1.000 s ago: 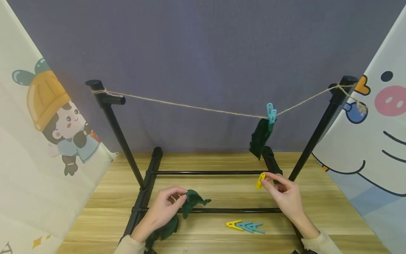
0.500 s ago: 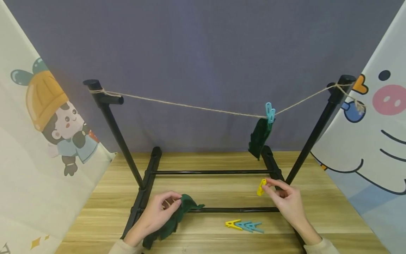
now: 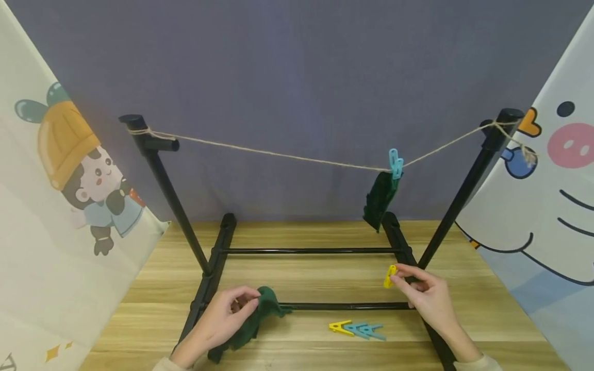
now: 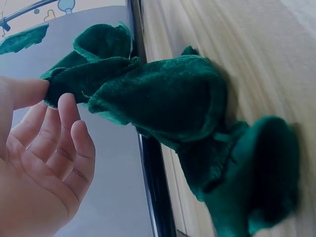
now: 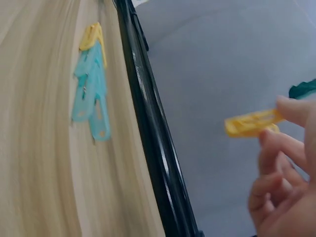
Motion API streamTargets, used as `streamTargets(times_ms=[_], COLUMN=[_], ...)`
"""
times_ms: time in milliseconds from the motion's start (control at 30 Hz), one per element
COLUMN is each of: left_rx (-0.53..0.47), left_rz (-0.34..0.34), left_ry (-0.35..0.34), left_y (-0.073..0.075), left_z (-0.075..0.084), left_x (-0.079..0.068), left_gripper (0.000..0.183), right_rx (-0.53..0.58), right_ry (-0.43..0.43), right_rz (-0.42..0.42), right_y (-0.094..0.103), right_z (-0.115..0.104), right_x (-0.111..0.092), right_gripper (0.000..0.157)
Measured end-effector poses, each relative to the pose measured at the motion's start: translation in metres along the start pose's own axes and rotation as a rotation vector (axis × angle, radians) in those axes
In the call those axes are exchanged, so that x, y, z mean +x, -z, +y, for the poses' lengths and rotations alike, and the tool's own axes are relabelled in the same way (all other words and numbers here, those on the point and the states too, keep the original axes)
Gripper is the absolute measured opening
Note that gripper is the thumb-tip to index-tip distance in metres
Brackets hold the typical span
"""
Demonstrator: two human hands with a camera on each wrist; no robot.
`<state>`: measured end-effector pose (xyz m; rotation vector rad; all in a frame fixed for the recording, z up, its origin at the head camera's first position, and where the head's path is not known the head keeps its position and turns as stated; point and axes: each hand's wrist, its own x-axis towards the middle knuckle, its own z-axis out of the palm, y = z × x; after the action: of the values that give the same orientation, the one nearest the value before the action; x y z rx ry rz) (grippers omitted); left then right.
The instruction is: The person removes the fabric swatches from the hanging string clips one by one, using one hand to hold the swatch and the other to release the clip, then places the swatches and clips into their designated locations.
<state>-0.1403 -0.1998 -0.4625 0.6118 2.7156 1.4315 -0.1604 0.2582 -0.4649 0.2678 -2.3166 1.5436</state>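
My left hand (image 3: 227, 315) pinches the upper end of a dark green velvety cloth (image 4: 163, 98) between thumb and fingers. The cloth droops in folds, and its lower part reaches the wooden table beside the rack's left foot. My right hand (image 3: 431, 299) pinches a yellow clothespin (image 3: 390, 276) by its handle end, above the table near the right post. In the right wrist view this yellow clothespin points away from the fingertips. A second green cloth piece (image 3: 380, 201) hangs from the string (image 3: 278, 154) under a light blue clothespin (image 3: 396, 164), right of the middle.
The string runs between two black posts (image 3: 169, 198) of a tube rack. Its lower crossbar (image 3: 343, 306) passes between my hands. On the table (image 3: 297, 355) in front lie one yellow clothespin (image 3: 341, 327) and light blue clothespins (image 3: 364, 330) in a row. Printed cloths flank both sides.
My left hand has moved left and slightly down with the green cloth. My right hand has lowered and shifted a little right with the yellow clothespin.
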Motion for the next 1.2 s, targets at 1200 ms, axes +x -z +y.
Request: streamTargets(times_ms=[1200], left_rx=[0.064], left_rz=[-0.321], left_ry=[0.159], left_y=[0.013], left_z=[-0.020], left_x=[-0.023], left_gripper=[0.012], right_rx=[-0.028], right_ry=[-0.206], right_rz=[-0.674], right_y=[0.012], right_z=[0.020], right_x=[-0.014], right_gripper=[0.029])
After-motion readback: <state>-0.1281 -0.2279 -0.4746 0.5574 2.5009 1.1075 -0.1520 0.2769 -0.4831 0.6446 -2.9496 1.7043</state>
